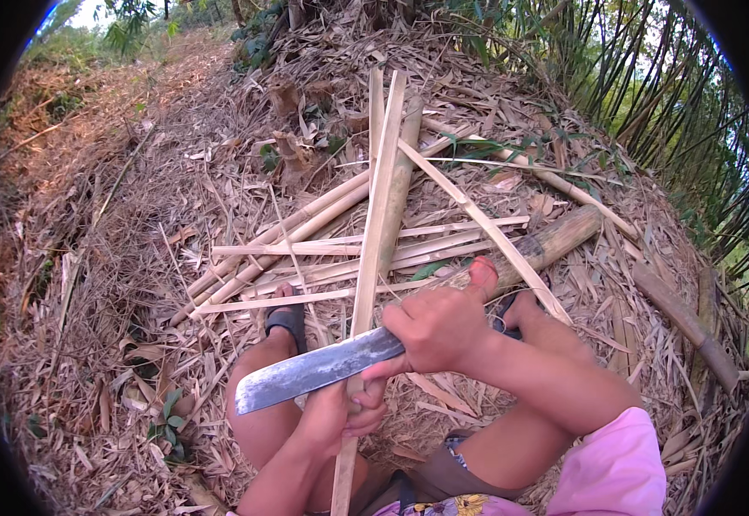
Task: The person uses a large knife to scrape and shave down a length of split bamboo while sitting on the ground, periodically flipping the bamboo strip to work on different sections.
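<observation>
Hands (440, 331) grip a scuffed knife (318, 370) and a pale bamboo strip (372, 249).

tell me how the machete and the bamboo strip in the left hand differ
Colour: the machete has a grey, mottled metal blade, while the bamboo strip is pale tan.
Shape: the machete's blade is broader; the bamboo strip is narrower and much longer.
Pose: the machete slants across the view, while the bamboo strip runs nearly up and down it, passing beneath the blade.
Shared: both are held, the machete by the right hand, the strip by the left.
</observation>
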### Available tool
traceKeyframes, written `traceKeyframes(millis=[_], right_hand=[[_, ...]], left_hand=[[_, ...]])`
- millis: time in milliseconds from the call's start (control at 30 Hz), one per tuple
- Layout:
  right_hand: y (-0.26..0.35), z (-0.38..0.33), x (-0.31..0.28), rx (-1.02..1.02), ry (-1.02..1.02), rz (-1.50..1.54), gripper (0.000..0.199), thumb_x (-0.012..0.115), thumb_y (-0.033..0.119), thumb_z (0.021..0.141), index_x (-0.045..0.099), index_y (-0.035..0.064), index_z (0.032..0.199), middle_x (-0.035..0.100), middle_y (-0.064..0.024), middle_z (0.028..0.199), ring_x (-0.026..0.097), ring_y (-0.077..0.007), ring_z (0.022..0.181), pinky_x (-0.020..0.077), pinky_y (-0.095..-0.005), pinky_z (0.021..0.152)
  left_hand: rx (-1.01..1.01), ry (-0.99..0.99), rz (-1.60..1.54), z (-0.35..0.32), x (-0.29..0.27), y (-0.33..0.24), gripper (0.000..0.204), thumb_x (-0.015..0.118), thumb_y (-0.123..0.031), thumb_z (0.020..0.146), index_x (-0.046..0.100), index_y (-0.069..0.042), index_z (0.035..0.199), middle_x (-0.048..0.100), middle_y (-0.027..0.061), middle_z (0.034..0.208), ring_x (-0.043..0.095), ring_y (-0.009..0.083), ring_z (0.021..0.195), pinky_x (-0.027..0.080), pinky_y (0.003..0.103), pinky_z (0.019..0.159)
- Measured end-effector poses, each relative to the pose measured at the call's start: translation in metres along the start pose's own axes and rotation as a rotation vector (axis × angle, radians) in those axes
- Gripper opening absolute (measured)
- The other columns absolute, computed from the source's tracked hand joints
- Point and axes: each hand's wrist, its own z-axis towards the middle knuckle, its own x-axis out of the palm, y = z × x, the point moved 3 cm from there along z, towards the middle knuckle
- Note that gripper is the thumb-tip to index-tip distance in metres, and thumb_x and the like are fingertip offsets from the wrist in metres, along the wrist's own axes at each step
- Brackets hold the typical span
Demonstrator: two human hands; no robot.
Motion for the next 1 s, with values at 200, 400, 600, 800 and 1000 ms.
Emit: traceKeyframes(millis=[200,400,600,800,1000], right_hand=[[-0.041,0.003,0.003,0.408,0.164,-0.031,0.074,0.046,0.079,0.084,0.06,0.0069,0.071,0.06,-0.0121,0.055,0.064,-0.0285,0.048,0.0504,-0.042,0.043],[0.002,0.001,0.003,0.238,0.166,0.008,0.074,0.048,0.077,0.084,0.058,0.0048,0.071,0.06,-0.0135,0.054,0.064,-0.0289,0.047,0.0517,-0.0412,0.044],[0.021,-0.003,0.004,0.181,0.177,0.123,0.067,0.054,0.073,0.083,0.054,0.0072,0.069,0.059,-0.0092,0.055,0.063,-0.0264,0.049,0.0508,-0.0374,0.045],[0.002,-0.003,0.006,0.125,0.105,0.026,0.069,0.054,0.075,0.08,0.054,0.0079,0.067,0.058,-0.0089,0.053,0.062,-0.0268,0.046,0.0495,-0.0391,0.044],[-0.016,0.0,0.004,0.073,0.054,-0.082,0.071,0.054,0.077,0.079,0.058,0.0069,0.067,0.059,-0.0104,0.052,0.063,-0.028,0.046,0.0506,-0.0408,0.044]], left_hand=[[-0.007,0.017,-0.175,-0.007,-0.01,0.005,0.045,0.021,-0.052,0.106,0.043,-0.014,0.098,0.033,-0.0032,0.059,0.021,0.0052,0.038,0.019,0.022,0.035],[-0.035,0.046,-0.192,-0.001,-0.011,0.011,0.044,0.021,-0.049,0.106,0.044,-0.012,0.098,0.035,-0.0016,0.062,0.022,0.0059,0.037,0.019,0.022,0.033],[-0.033,0.09,-0.202,0.0,-0.017,0.011,0.042,0.019,-0.042,0.106,0.042,-0.011,0.091,0.034,-0.0023,0.062,0.024,0.0054,0.038,0.021,0.021,0.032],[0.009,-0.079,-0.031,-0.004,-0.01,0.009,0.036,0.021,-0.038,0.106,0.041,-0.011,0.094,0.034,-0.0017,0.06,0.023,0.0065,0.038,0.017,0.023,0.035],[0.097,-0.131,0.103,-0.005,-0.008,0.008,0.042,0.023,-0.047,0.106,0.043,-0.012,0.096,0.033,-0.003,0.058,0.021,0.0056,0.039,0.017,0.023,0.036]])
